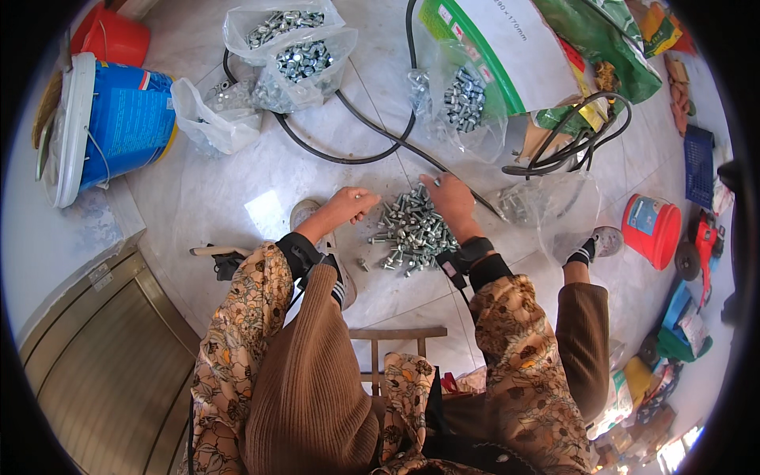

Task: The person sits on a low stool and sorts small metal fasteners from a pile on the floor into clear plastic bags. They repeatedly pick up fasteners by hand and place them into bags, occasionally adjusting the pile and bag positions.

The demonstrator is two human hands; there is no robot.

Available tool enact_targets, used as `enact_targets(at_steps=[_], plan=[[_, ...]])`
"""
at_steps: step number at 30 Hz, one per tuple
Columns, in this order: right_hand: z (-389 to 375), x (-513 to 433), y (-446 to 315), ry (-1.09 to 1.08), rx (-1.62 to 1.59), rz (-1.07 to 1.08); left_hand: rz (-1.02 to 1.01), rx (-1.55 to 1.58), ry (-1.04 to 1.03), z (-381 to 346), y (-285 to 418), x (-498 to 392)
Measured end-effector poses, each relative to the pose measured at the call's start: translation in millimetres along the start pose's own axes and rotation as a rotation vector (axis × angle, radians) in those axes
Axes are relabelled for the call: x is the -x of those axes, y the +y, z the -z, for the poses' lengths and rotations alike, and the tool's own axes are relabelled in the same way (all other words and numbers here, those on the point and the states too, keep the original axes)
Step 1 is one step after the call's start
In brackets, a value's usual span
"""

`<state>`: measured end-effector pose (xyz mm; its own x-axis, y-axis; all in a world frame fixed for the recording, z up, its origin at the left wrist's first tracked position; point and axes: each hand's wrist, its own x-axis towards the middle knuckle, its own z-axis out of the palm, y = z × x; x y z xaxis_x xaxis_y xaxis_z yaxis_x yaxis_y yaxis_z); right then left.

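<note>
A heap of flanged hex bolts (412,228) lies on the tiled floor between my feet. My left hand (350,203) is just left of the heap, fingers curled, with a small metal piece showing at the fingers; its kind is too small to tell. Over the heap's upper right edge, my right hand (449,199) reaches down with a bolt (437,182) at its thumb and fingertips. One loose bolt (363,265) lies apart at the lower left. Clear plastic bags of bolts (303,61) and another bag of bolts (465,101) stand beyond the hands.
A black hose (368,122) curves across the floor behind the heap. At the left are a blue bucket (127,119) and a red bucket (113,37). Another red bucket (652,231) stands right, near a thin plastic bag (564,208). A wooden stool (399,334) shows below.
</note>
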<state>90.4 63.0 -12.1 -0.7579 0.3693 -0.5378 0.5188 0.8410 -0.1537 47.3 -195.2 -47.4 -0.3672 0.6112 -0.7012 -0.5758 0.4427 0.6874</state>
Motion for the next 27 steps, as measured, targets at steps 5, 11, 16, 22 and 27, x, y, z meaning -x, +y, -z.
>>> enact_targets(at_steps=[5,11,16,22,27], plan=[[-15.7,-1.0,-16.1,-0.008,0.07,0.065,-0.236,-0.551,0.241,-14.8,13.0,-0.2],[26.6,8.8,17.6,-0.493,-1.088,-0.009,-0.568,-1.033,0.188,-30.0,6.9,-7.7],[43.0,29.2,30.2,-0.54,-1.499,0.028,-0.636,-1.011,0.229,-31.9,-0.1,-14.7],[26.9,30.8,9.2,-0.562,-1.713,-0.169,-0.174,-0.135,-0.018,-8.5,16.0,10.5],[0.0,45.5,-21.8,-0.629,-1.948,-0.224,-0.338,0.13,-0.115,-19.0,62.3,18.1]])
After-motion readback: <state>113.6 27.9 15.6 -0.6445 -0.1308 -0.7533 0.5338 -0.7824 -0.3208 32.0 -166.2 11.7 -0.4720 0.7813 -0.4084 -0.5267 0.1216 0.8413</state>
